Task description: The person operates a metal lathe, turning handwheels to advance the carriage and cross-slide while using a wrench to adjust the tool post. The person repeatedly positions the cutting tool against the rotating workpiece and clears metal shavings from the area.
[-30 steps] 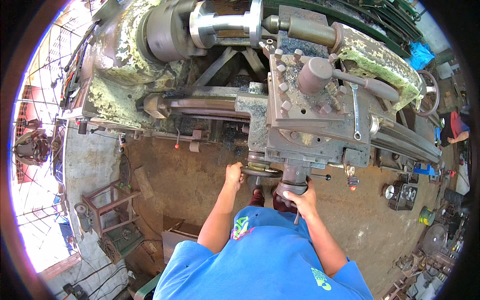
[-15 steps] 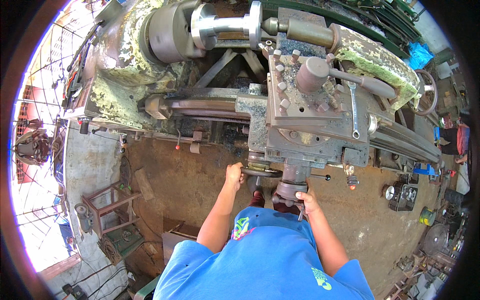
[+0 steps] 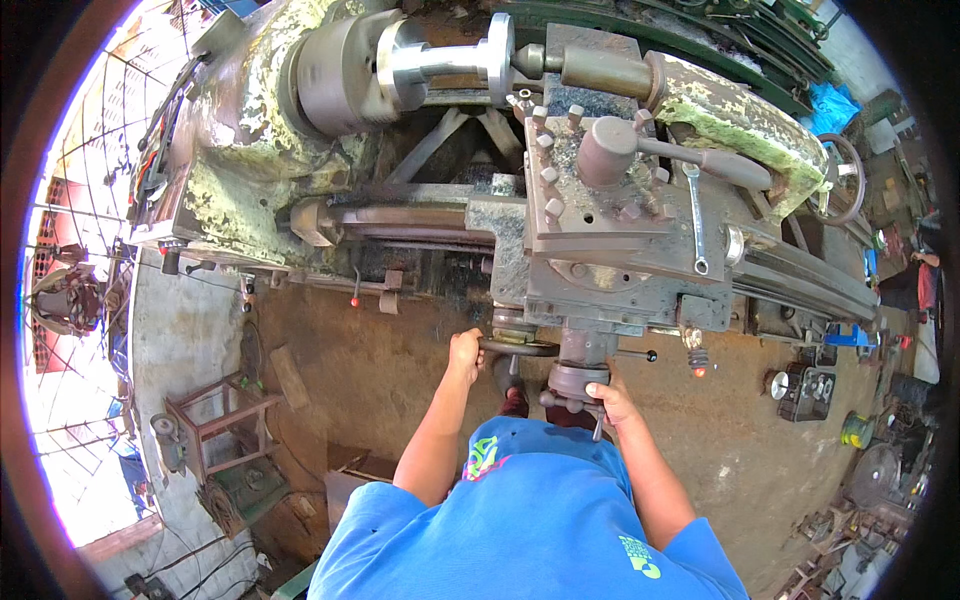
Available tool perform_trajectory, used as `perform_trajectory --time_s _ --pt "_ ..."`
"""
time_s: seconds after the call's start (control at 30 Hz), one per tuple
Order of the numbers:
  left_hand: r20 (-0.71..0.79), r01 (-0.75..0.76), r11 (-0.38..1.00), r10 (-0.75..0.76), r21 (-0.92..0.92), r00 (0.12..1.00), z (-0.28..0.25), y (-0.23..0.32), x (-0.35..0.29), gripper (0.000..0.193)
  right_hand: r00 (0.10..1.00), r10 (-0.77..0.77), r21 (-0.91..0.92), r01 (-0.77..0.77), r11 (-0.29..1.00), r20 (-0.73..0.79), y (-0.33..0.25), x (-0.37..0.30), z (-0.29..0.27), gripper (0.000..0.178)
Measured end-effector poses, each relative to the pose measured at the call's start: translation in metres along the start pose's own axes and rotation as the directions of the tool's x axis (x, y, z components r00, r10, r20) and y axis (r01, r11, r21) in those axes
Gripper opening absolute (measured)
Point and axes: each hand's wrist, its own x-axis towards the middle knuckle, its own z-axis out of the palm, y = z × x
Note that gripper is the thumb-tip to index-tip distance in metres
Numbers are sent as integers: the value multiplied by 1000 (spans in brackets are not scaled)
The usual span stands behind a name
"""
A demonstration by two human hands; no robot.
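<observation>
My left hand (image 3: 465, 356) is closed around the left rim of a dark handwheel (image 3: 528, 350) on the lathe's carriage. My right hand (image 3: 612, 398) grips the ball-ended crank handle (image 3: 575, 385) at the front of the cross slide, its thumb on top and its other fingers partly hidden. Beyond the hands stands the square tool post (image 3: 607, 152), with several clamping bolts and a long lever. A shiny spool-shaped metal workpiece (image 3: 450, 62) runs between the grey chuck (image 3: 340, 78) and the tailstock centre (image 3: 530, 62). The chuck's face looks smeared by motion.
A combination spanner (image 3: 697, 220) lies on the slide right of the tool post. Dark metal chips cover parts of the carriage. The tailstock handwheel (image 3: 843, 180) is at far right. A rusty metal frame (image 3: 225, 425) stands on the floor at left. Another person (image 3: 925, 280) shows at the right edge.
The view has shifted slightly, so the lathe sits a little differently in it. The chuck looks more blurred now. Both hands keep their holds.
</observation>
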Motion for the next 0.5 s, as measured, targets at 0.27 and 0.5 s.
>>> perform_trajectory --time_s 0.27,0.5 --pt "10 17 1000 -18 20 1000 -1 1 1 15 992 100 -46 -96 994 80 1 -3 -24 99" --pt "-108 -126 986 137 106 985 33 -14 -34 86 835 -115 -165 30 986 -538 21 35 -107 49"
